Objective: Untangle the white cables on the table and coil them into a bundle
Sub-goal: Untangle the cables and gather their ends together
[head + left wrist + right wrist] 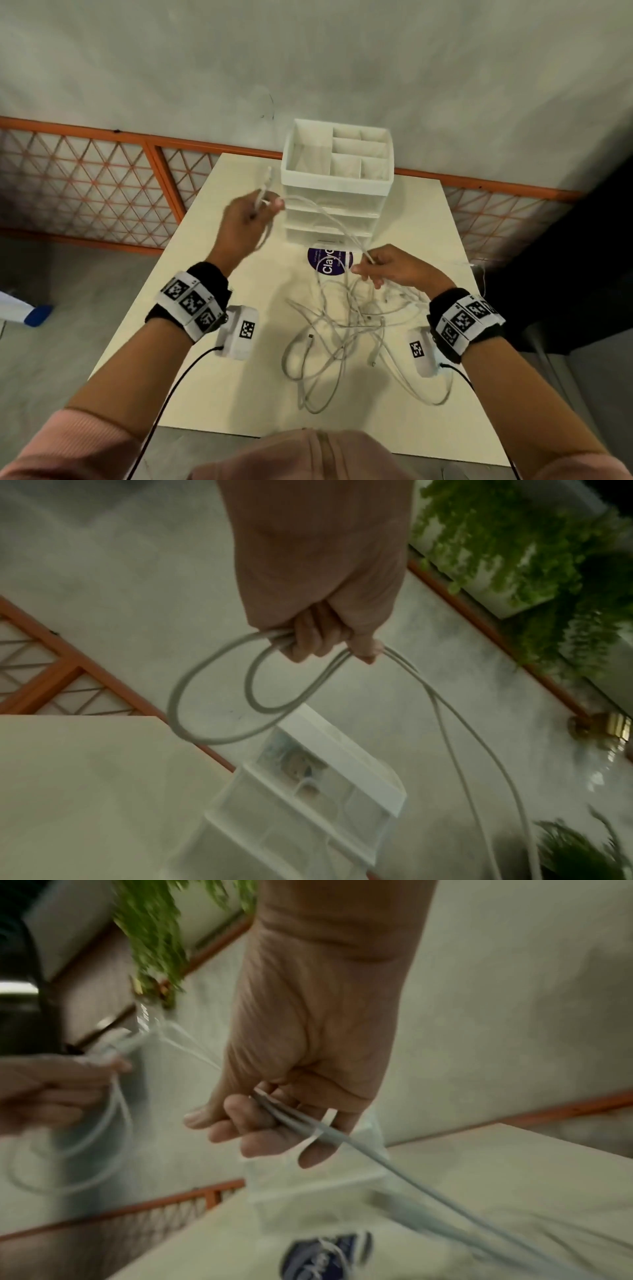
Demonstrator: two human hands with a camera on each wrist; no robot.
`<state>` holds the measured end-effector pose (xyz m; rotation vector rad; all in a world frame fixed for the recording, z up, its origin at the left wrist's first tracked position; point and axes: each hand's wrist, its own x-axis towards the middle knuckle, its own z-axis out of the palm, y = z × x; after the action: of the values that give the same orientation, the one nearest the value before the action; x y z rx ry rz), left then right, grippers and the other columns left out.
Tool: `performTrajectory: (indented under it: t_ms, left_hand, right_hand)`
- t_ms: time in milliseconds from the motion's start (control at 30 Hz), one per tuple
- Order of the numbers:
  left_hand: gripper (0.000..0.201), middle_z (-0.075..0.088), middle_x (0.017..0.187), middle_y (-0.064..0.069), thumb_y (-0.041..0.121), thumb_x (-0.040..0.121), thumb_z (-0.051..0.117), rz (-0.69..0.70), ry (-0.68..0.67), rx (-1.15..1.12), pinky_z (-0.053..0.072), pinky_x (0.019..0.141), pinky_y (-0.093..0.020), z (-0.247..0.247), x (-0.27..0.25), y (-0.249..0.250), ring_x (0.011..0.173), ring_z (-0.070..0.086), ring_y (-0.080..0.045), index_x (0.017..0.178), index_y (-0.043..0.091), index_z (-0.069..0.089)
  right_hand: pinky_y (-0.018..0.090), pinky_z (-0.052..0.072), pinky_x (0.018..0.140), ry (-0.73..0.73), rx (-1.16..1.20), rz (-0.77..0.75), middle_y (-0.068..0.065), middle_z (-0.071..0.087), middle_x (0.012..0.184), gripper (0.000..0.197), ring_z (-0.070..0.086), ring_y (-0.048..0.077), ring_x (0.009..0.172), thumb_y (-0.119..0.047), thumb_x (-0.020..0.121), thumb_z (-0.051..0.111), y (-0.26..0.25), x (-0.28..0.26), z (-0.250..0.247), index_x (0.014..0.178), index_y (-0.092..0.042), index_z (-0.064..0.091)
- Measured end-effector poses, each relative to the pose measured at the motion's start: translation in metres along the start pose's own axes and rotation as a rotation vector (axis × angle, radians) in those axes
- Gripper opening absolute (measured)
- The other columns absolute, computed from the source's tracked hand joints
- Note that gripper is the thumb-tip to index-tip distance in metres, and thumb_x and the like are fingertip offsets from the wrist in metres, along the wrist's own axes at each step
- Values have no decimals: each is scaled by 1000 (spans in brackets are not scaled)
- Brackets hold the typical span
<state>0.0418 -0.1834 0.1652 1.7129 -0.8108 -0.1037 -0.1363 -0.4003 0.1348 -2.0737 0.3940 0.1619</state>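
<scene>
A tangle of white cables [346, 329] lies on the cream table [239, 394] in front of me. My left hand [255, 214] is raised left of the drawer unit and grips coiled loops of white cable [219, 691], its fingers [308, 639] curled round them. Two strands [329, 219] run from it across to my right hand [373, 269], which pinches the cables [301, 1123] between thumb and curled fingers above the tangle. Both wrist views are blurred.
A white drawer organiser [337, 181] with open top compartments stands at the table's far middle. A purple round sticker [330, 262] lies before it. An orange lattice railing [102, 181] runs behind the table; green plants [534, 547] hang nearby.
</scene>
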Motion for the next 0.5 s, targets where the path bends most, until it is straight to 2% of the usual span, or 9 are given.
performTrajectory:
  t_ms: [67,133,167,233,267,333,400,467,500]
  left_hand:
    - [15,46,41,15,28,91,59,-37,156,9,27,46,-23,-13,8,-10,39,33,-2,82,16,63]
    - [19,45,42,9,30,89,62,-102,203,113,27,50,-27,-20,9,-24,40,35,-6,81,12,65]
    - [20,49,47,5,28,88,64,-151,184,195,30,54,-28,-20,7,-31,43,40,-7,83,9,67]
    - [19,62,70,-18,20,85,66,-283,127,355,39,63,-35,-17,-1,-39,66,58,-28,95,4,67]
    - [24,63,80,-23,16,84,67,-339,117,393,43,69,-36,-13,-7,-39,76,59,-35,104,3,65]
    - [35,56,69,-12,12,84,66,-298,148,355,46,67,-27,-4,-15,-31,64,54,-23,117,3,57]
    - [33,41,56,4,19,88,63,-125,124,216,32,48,-13,10,-22,-11,46,39,-6,119,11,57]
    - [35,47,62,12,24,89,62,-20,-80,18,32,50,-8,28,-27,12,46,42,3,123,19,56]
    - [39,56,75,16,22,88,62,-7,-216,-56,37,58,-5,37,-28,20,54,50,9,127,19,54]
  right_hand:
    - [25,42,64,65,0,25,-4,55,48,25,51,12,51,-31,82,69,24,-7,-6,66,-13,65]
    - [26,39,62,135,37,34,0,57,55,30,51,14,55,-39,77,69,34,-15,-12,70,-10,65]
    - [26,39,61,160,39,28,7,58,62,35,50,16,58,-41,78,67,34,-17,-15,75,-6,65]
    - [26,38,61,181,-37,19,26,61,81,36,50,22,64,-39,85,63,28,-16,-21,84,-3,64]
    - [27,39,64,179,-106,21,26,64,90,32,53,25,68,-38,88,60,22,-15,-23,86,-6,65]
    - [28,40,69,128,-256,18,15,68,88,30,58,27,73,-39,90,56,9,-12,-25,86,-12,68]
    - [25,36,62,62,-358,1,3,59,66,31,49,17,59,-36,91,56,-7,-10,-23,82,-10,70]
    - [22,31,55,17,-405,-19,-3,47,56,30,40,11,51,-32,92,57,-26,-7,-16,82,-7,71]
    - [23,30,54,-3,-426,-37,-1,46,56,29,39,11,51,-31,91,58,-35,-5,-13,84,-6,71]
